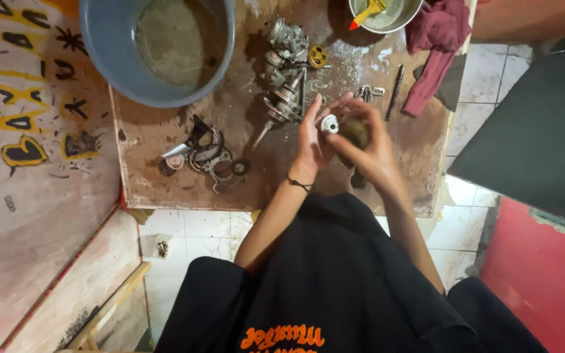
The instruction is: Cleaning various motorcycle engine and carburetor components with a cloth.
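I pinch a small white metal part [329, 123] between my left hand [310, 140] and right hand [369, 145], just below the crankshaft [284, 101] — the right also seems to clutch a dark rag [356, 133]. It looks light, stiff, likely oily — best gripped by its rim.

I see the worktop [165, 140] carrying a basin [109, 59] far left, engine parts [286, 72] mid-back, rings [210, 157] front-left, a rag [436, 46] far right — bowl [387, 16] beside it.
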